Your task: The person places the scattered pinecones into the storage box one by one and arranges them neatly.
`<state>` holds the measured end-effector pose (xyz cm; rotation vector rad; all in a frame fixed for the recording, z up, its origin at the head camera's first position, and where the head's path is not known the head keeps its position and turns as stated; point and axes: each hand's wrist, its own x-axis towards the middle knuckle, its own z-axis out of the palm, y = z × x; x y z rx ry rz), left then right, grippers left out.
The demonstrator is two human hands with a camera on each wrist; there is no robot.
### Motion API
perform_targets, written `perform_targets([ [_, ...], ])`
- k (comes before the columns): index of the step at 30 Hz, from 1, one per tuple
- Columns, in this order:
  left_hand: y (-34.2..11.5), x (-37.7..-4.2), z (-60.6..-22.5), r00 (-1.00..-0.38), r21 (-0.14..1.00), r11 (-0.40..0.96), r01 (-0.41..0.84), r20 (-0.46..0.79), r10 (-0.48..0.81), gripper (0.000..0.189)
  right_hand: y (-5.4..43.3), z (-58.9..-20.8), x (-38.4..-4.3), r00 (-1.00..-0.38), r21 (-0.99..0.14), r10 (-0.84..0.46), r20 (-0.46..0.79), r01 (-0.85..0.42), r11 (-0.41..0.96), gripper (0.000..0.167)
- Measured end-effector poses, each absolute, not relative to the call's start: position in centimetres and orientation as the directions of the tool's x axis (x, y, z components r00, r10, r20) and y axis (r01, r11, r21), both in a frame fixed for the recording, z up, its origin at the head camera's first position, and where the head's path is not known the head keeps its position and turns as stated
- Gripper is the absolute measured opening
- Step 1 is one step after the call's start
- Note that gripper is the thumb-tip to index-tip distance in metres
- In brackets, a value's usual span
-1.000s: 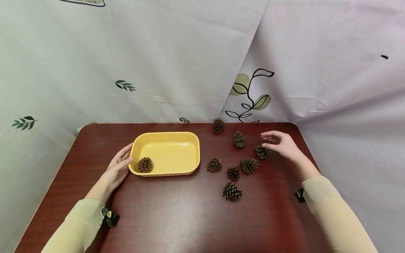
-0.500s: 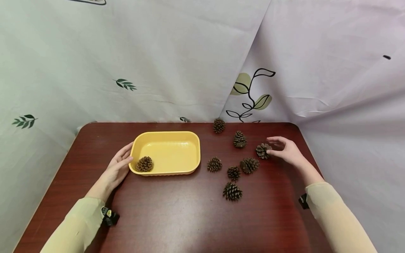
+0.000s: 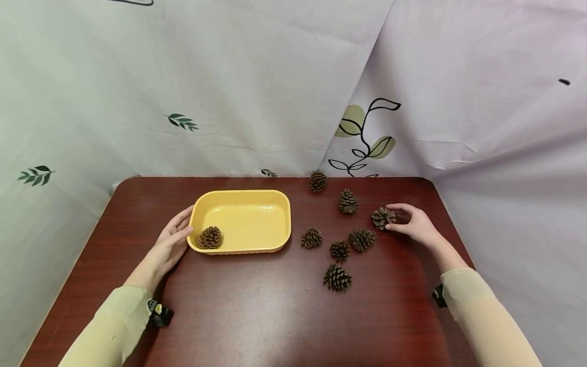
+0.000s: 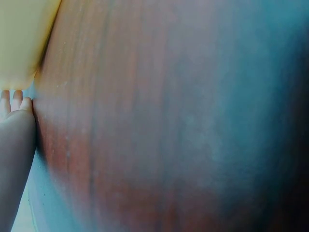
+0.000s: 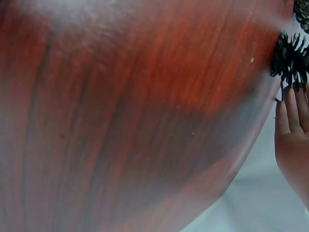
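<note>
A yellow rectangular tray (image 3: pixel 243 250) stands left of the table's middle, with one brown pine cone (image 3: pixel 210 238) in its near left corner. My left hand (image 3: pixel 170 243) holds the tray's left side, thumb at the rim and fingers along the outer wall. In the left wrist view those fingers (image 4: pixel 17 99) meet the tray wall (image 4: pixel 19 48). On the right, my right hand (image 3: pixel 417 224) pinches a pine cone (image 3: pixel 382 218) between thumb and fingers, with the cone at table level. In the right wrist view the fingertips touch that dark cone (image 5: pixel 291 58).
Several more pine cones lie right of the tray: one at the back edge (image 3: pixel 318 181), another in front of it (image 3: pixel 348 202), one beside the tray (image 3: pixel 311 238) and a nearest one (image 3: pixel 337 278). The reddish table (image 3: pixel 257 311) meets a pale leaf-patterned cloth (image 3: pixel 229 102) behind.
My right hand has shifted right and lowered beside the rightmost pine cone, and its thumb and fingers have come onto the cone. My left hand and the tray stay put.
</note>
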<state>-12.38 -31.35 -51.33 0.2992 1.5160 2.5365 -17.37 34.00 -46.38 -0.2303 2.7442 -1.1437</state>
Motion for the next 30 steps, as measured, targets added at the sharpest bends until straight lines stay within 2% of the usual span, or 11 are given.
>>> perform_targets([
  [17, -31.4, -12.4, -51.4, -0.966, 0.885, -0.464, -0.047, 0.078, 0.247, 0.054, 33.5, -46.3, -17.7, -0.983, -0.716, -0.175, -0.053, -0.085, 0.693, 0.055],
  [30, -31.5, -12.4, -51.6, -0.965, 0.886, -0.461, -0.036, 0.090, 0.248, 0.054, 31.2, -43.4, -19.3, -0.980, -0.741, -0.197, -0.016, -0.121, 0.660, 0.054],
])
